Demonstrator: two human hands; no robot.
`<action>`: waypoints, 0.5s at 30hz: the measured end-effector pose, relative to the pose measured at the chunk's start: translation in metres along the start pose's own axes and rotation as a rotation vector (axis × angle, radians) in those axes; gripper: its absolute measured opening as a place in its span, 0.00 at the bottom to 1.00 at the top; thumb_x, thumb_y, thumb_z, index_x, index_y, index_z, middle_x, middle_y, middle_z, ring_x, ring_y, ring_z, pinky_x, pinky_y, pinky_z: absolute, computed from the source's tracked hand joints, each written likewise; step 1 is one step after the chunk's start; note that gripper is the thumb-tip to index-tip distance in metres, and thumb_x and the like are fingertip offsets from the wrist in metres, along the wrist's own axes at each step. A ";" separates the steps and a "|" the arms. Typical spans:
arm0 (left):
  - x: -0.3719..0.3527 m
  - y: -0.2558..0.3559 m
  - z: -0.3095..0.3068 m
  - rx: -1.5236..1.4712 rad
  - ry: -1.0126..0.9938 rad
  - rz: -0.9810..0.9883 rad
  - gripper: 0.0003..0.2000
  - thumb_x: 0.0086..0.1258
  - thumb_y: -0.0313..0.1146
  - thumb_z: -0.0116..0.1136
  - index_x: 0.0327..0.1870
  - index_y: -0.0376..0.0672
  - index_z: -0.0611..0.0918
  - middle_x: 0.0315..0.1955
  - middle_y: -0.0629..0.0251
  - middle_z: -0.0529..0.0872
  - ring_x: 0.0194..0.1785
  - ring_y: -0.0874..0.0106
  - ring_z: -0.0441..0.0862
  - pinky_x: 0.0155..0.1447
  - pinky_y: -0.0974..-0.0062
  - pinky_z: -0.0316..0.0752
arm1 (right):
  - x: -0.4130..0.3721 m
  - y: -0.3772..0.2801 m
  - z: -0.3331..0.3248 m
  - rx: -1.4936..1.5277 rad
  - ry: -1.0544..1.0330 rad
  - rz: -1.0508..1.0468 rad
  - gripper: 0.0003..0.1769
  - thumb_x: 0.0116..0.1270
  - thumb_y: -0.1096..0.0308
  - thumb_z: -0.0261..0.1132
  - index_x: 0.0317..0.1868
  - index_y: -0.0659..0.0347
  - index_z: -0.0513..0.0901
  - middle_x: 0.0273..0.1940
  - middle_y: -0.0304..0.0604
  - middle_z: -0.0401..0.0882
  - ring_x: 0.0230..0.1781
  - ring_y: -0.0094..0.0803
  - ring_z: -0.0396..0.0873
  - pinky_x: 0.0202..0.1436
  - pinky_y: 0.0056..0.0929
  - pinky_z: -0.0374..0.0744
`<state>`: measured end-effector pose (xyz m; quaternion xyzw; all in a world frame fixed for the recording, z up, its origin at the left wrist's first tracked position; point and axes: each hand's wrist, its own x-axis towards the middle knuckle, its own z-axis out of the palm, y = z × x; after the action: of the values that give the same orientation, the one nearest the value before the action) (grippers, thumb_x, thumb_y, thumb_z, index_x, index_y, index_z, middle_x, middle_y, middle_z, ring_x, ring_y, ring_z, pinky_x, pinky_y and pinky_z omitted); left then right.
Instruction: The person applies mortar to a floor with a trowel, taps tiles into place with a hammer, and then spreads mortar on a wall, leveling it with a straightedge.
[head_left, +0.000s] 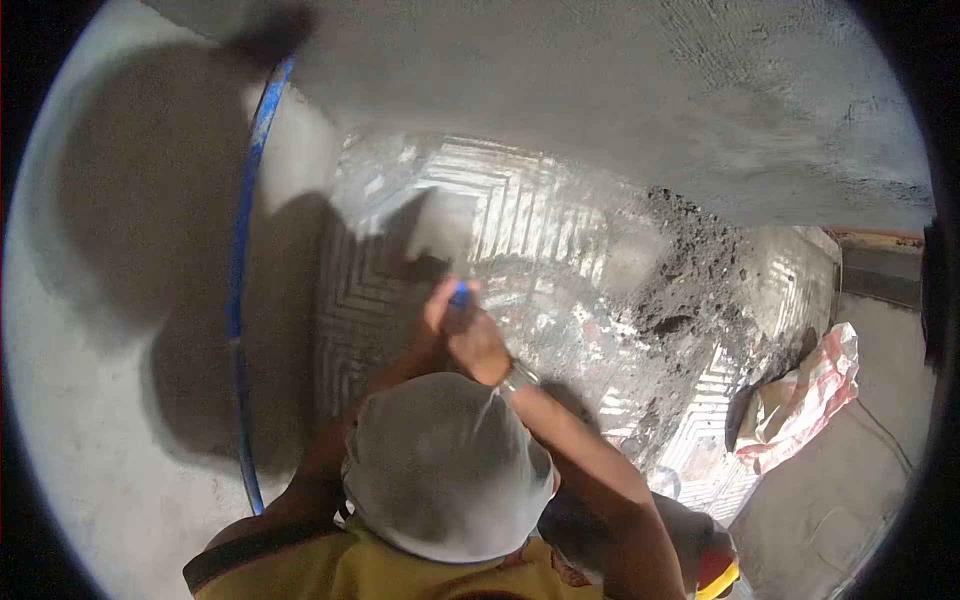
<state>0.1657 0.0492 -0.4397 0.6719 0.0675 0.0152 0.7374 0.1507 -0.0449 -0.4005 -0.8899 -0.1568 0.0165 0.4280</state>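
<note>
Just ahead of the grey cap (445, 465), the left hand (436, 312) and right hand (480, 348) close together about a small blue object (460, 294), each finger's grip too blurred to tell. A blue strip (240, 240) runs left of the cap, a crumpled bag (805, 400) well to its right

Fisheye view curves toward black corners, bright light glaring across the patterned floor (540, 215), dark shadows falling over the pale wall (60, 430) at left, hands slightly blurred.

Left hand (436, 311) beside right hand (477, 344)
</note>
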 end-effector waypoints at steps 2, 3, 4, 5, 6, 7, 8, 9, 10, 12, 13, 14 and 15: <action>0.016 0.028 -0.028 -0.351 0.047 -0.398 0.12 0.71 0.36 0.57 0.50 0.40 0.77 0.44 0.62 0.82 0.47 0.73 0.79 0.57 0.75 0.70 | 0.006 0.019 0.050 -0.192 -0.091 -0.107 0.18 0.67 0.68 0.54 0.55 0.68 0.67 0.44 0.47 0.75 0.39 0.39 0.78 0.43 0.29 0.80; 0.014 0.031 -0.032 -0.252 0.017 -0.398 0.12 0.72 0.35 0.55 0.51 0.39 0.76 0.45 0.62 0.82 0.48 0.72 0.78 0.57 0.74 0.70 | 0.021 0.010 0.052 -0.284 -0.129 -0.166 0.20 0.66 0.67 0.56 0.55 0.68 0.67 0.45 0.45 0.74 0.41 0.36 0.78 0.46 0.25 0.79; 0.013 0.035 -0.036 -0.152 -0.012 -0.395 0.12 0.73 0.34 0.54 0.52 0.39 0.75 0.46 0.61 0.81 0.49 0.71 0.78 0.58 0.74 0.70 | 0.011 0.004 0.037 0.031 -0.140 -0.061 0.20 0.66 0.68 0.56 0.55 0.69 0.67 0.45 0.47 0.75 0.41 0.37 0.78 0.47 0.25 0.79; -0.005 0.022 0.004 0.221 0.101 0.024 0.13 0.73 0.33 0.54 0.54 0.38 0.74 0.47 0.61 0.81 0.50 0.70 0.78 0.59 0.73 0.69 | 0.005 -0.009 0.012 0.031 -0.096 -0.008 0.19 0.65 0.69 0.56 0.54 0.70 0.68 0.44 0.50 0.75 0.41 0.39 0.79 0.44 0.26 0.80; -0.012 0.022 0.006 0.357 0.024 0.192 0.14 0.72 0.33 0.55 0.55 0.38 0.74 0.47 0.61 0.81 0.52 0.70 0.77 0.60 0.72 0.69 | -0.001 -0.022 -0.013 0.033 -0.051 0.045 0.18 0.65 0.69 0.55 0.53 0.71 0.69 0.44 0.53 0.76 0.42 0.40 0.79 0.42 0.27 0.80; -0.019 0.024 0.009 0.481 -0.034 0.371 0.15 0.72 0.32 0.55 0.56 0.38 0.73 0.48 0.60 0.81 0.53 0.69 0.77 0.60 0.72 0.69 | -0.006 -0.037 -0.040 0.038 -0.006 0.098 0.18 0.65 0.70 0.55 0.52 0.72 0.69 0.43 0.56 0.77 0.42 0.42 0.79 0.39 0.29 0.81; -0.017 0.031 -0.011 0.363 -0.285 0.296 0.16 0.71 0.31 0.56 0.57 0.38 0.72 0.49 0.60 0.80 0.54 0.68 0.77 0.61 0.71 0.69 | -0.014 -0.038 -0.045 0.066 -0.056 0.222 0.18 0.65 0.71 0.55 0.52 0.72 0.70 0.43 0.57 0.77 0.43 0.42 0.79 0.39 0.30 0.81; -0.021 0.013 -0.003 0.225 -0.205 0.300 0.19 0.69 0.30 0.58 0.59 0.38 0.71 0.51 0.58 0.80 0.56 0.66 0.76 0.62 0.70 0.68 | -0.006 -0.036 -0.043 -0.107 -0.006 0.050 0.17 0.65 0.71 0.55 0.51 0.73 0.70 0.44 0.58 0.76 0.42 0.44 0.80 0.40 0.33 0.81; -0.024 -0.005 0.005 0.083 -0.126 0.316 0.21 0.67 0.29 0.60 0.60 0.38 0.71 0.53 0.57 0.79 0.57 0.65 0.76 0.64 0.69 0.68 | 0.003 -0.034 -0.040 -0.312 0.077 -0.116 0.17 0.65 0.71 0.55 0.50 0.73 0.71 0.44 0.58 0.76 0.40 0.45 0.81 0.41 0.36 0.81; -0.017 -0.019 0.020 0.026 0.041 0.359 0.24 0.64 0.28 0.62 0.62 0.38 0.71 0.56 0.55 0.78 0.59 0.63 0.75 0.66 0.68 0.67 | 0.028 -0.037 -0.038 -0.218 0.189 -0.289 0.16 0.64 0.70 0.57 0.50 0.72 0.71 0.46 0.60 0.75 0.37 0.46 0.81 0.40 0.38 0.82; -0.010 -0.026 0.023 0.105 0.133 0.365 0.24 0.64 0.28 0.62 0.62 0.38 0.71 0.56 0.55 0.78 0.60 0.64 0.75 0.66 0.69 0.67 | 0.037 -0.038 -0.041 0.079 0.181 -0.306 0.16 0.64 0.70 0.57 0.50 0.70 0.72 0.48 0.60 0.74 0.35 0.46 0.81 0.39 0.38 0.82; -0.005 -0.026 0.029 0.187 0.228 0.365 0.24 0.64 0.27 0.62 0.62 0.38 0.71 0.56 0.55 0.78 0.60 0.64 0.75 0.66 0.69 0.67 | 0.041 -0.028 -0.039 0.003 0.129 -0.330 0.17 0.64 0.70 0.58 0.51 0.69 0.72 0.48 0.60 0.74 0.35 0.46 0.81 0.40 0.38 0.81; -0.003 -0.030 0.029 0.274 0.320 0.358 0.24 0.64 0.27 0.62 0.62 0.38 0.72 0.57 0.55 0.78 0.60 0.64 0.75 0.66 0.69 0.67 | 0.043 -0.019 -0.034 -0.067 0.076 -0.348 0.18 0.64 0.70 0.58 0.52 0.69 0.71 0.49 0.60 0.74 0.36 0.46 0.82 0.40 0.38 0.81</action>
<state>0.1641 0.0174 -0.4663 0.7558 0.0646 0.2418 0.6051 0.1919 -0.0471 -0.3598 -0.8632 -0.2927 -0.0965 0.4000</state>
